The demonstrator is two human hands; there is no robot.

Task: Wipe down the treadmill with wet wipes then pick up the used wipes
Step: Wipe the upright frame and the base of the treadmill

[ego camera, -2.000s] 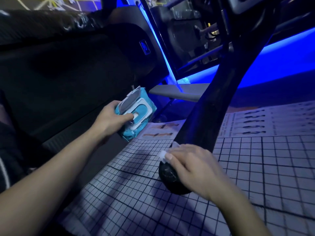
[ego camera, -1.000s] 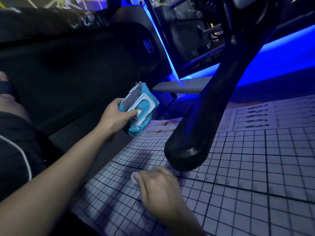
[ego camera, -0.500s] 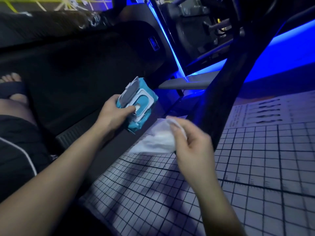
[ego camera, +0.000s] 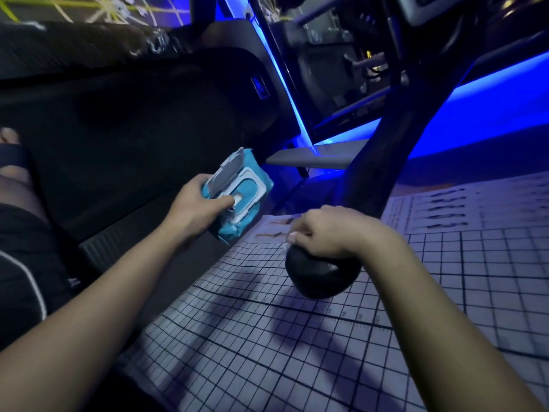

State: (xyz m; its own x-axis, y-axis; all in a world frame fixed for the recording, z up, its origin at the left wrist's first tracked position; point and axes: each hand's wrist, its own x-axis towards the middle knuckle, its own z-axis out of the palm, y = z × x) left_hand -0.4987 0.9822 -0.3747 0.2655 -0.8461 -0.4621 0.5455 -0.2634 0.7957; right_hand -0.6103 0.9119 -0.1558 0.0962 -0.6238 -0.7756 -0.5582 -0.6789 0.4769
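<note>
Wipe (ego camera: 285, 247) under right hand (ego camera: 332, 233) atop handle end (ego camera: 320, 278); left hand (ego camera: 196, 208) grips pack (ego camera: 240, 191).

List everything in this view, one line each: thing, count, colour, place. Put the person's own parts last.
wet wipes pack: one, teal, white lid open, in left grip
wipe: one, white, mostly hidden under right hand
treadmill handle: one, black, rounded end above mat
treadmill deck: one, black, left
grid mat: one, pale with black lines, floor right
light strips: two, blue, behind treadmill
left hand: one, holds the pack
right hand: one, curled over handle end, on wipe
foot: one, sandalled, far left edge
</note>
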